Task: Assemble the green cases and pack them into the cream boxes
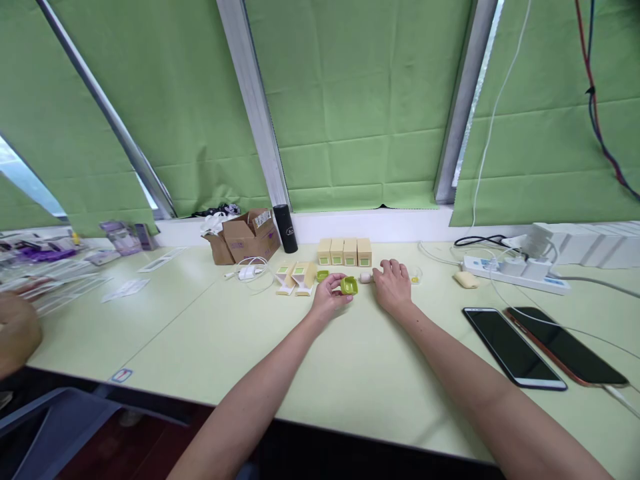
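Note:
A small lime-green open case (349,285), hollow side facing up, is pinched between the thumb and fingers of my left hand (329,296). Another green piece (323,275) lies just behind that hand. My right hand (393,285) rests low over the table with its fingers curled; their tips and whatever lies under them are hidden. Beside its thumb is a small whitish-pink cylinder (366,277). On its other side lies a clear plastic piece (415,275) with a yellow spot. Two opened cream boxes (303,277) with green labels stand left of my left hand.
Several closed cream boxes (344,252) line the back. Further left are a white charger (247,272), a cardboard box (247,239) and a black bottle (285,229). Two phones (515,347) and a power strip (515,273) lie right. Another person's hand (17,333) is at far left.

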